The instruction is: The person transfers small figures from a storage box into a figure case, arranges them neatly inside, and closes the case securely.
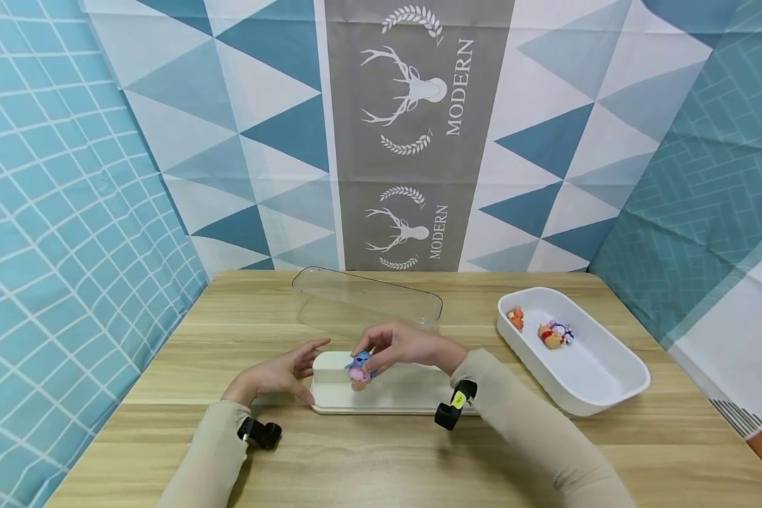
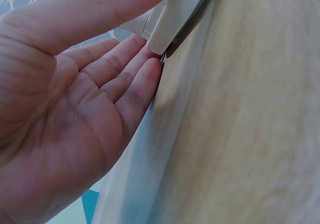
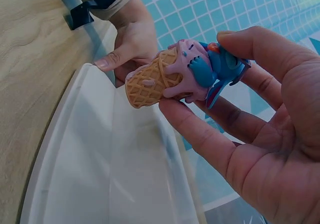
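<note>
My right hand (image 1: 406, 344) pinches a small figurine (image 3: 187, 74), a blue long-eared creature on pink ice cream in a waffle cone. It holds the figurine over the left part of a long white stepped base (image 1: 387, 409), cone end downward in the head view. In the right wrist view, thumb and fingers grip the blue creature, with the cone end pointing away from the palm. My left hand (image 1: 279, 374) is at the left end of the base. Its fingers extend loosely, with fingertips (image 2: 150, 69) at the base's corner in the left wrist view.
A clear plastic cover (image 1: 368, 300) lies behind the base. To the right stands a white tray (image 1: 609, 391) holding an orange figurine (image 1: 516, 317) and several more small colourful figurines (image 1: 554, 334). Patterned cloth hangs behind and beside the wooden table (image 1: 355, 466).
</note>
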`<state>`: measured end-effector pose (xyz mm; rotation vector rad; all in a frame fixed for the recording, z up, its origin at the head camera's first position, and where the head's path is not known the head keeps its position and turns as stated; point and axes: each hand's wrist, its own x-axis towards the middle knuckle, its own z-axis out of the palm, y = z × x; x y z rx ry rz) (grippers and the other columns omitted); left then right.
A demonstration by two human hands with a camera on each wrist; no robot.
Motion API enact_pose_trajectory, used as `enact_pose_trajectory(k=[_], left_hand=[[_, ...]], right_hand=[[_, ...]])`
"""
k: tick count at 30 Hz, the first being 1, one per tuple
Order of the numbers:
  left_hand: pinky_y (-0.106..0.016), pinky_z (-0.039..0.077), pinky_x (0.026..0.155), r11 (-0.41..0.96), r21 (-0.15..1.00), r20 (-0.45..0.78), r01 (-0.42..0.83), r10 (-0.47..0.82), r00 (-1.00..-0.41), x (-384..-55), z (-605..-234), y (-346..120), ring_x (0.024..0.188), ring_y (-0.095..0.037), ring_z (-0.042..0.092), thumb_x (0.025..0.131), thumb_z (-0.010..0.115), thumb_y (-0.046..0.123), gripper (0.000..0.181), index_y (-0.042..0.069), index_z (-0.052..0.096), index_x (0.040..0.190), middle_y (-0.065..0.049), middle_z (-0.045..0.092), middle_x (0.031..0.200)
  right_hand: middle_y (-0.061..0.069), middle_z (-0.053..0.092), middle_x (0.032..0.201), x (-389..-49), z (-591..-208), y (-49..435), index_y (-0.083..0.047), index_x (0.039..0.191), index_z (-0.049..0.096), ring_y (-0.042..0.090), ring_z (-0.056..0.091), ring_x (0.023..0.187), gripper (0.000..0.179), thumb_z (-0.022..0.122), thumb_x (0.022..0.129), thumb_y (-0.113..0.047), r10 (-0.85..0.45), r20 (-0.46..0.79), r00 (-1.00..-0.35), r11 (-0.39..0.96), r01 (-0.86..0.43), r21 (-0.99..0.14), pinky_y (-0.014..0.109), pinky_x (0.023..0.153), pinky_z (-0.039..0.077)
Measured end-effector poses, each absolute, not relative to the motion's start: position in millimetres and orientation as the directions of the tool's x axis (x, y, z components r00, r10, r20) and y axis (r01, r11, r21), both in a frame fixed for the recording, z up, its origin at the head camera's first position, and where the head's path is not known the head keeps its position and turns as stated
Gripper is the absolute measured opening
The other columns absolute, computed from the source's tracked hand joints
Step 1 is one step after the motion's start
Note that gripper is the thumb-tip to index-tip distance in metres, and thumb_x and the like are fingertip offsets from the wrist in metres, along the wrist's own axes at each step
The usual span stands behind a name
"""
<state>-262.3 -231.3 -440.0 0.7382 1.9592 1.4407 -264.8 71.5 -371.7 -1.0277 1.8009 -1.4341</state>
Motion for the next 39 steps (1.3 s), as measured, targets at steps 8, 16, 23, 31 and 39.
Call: enact_pose_trajectory(k=[8,16,23,31,39], left_hand=[[-0.036,0.043,0.107,0.247,0.966,-0.132,0.076,0.725,-0.676,-262.8,-441.4,-231.9,0.143,-0.050,0.023,0.075,0.079,-0.011,0.115,0.000,0.000,0.158,-0.035,0.019,0.155],[-0.033,0.046,0.102,0.232,0.971,-0.131,0.062,0.728,-0.673,-261.7,-442.7,-231.7,0.143,-0.050,0.023,0.075,0.078,-0.013,0.115,0.001,0.000,0.158,-0.034,0.020,0.155],[-0.032,0.048,0.099,0.221,0.974,-0.129,0.057,0.737,-0.663,-261.8,-442.1,-231.2,0.143,-0.050,0.021,0.076,0.077,-0.014,0.115,0.002,-0.002,0.158,-0.034,0.018,0.156],[-0.030,0.048,0.100,0.225,0.972,-0.127,0.065,0.739,-0.661,-260.7,-439.7,-230.7,0.142,-0.050,0.023,0.076,0.077,-0.014,0.115,0.002,-0.002,0.158,-0.035,0.019,0.155],[-0.032,0.048,0.100,0.223,0.973,-0.131,0.057,0.739,-0.660,-260.6,-440.1,-231.4,0.143,-0.050,0.021,0.076,0.076,-0.014,0.115,0.003,-0.003,0.158,-0.035,0.016,0.156]], right_hand=[[0.010,0.073,0.101,-261.3,-373.4,61.4,0.014,0.115,0.061,0.014,0.069,0.090,0.024,0.065,0.091,0.007,-0.868,-0.026,-0.495,0.131,-0.180,-0.975,0.039,0.083,0.059],[0.005,0.073,0.097,-256.4,-374.8,52.3,0.008,0.108,0.067,0.012,0.069,0.091,0.020,0.070,0.089,0.005,-0.863,-0.020,-0.505,0.183,-0.276,-0.944,0.033,0.081,0.059],[-0.001,0.073,0.095,-251.3,-375.6,46.5,0.000,0.103,0.072,0.009,0.067,0.092,0.016,0.075,0.087,-0.002,-0.846,0.000,-0.532,0.251,-0.399,-0.882,0.023,0.075,0.056],[0.004,0.071,0.100,-247.5,-375.9,41.7,-0.001,0.099,0.072,0.003,0.064,0.091,0.013,0.075,0.087,-0.003,-0.862,0.029,-0.505,0.256,-0.485,-0.837,0.022,0.084,0.054],[0.000,0.071,0.097,-243.6,-376.2,40.1,-0.004,0.102,0.072,-0.001,0.060,0.087,0.013,0.073,0.089,-0.005,-0.863,0.068,-0.500,0.282,-0.589,-0.757,0.019,0.081,0.053]])
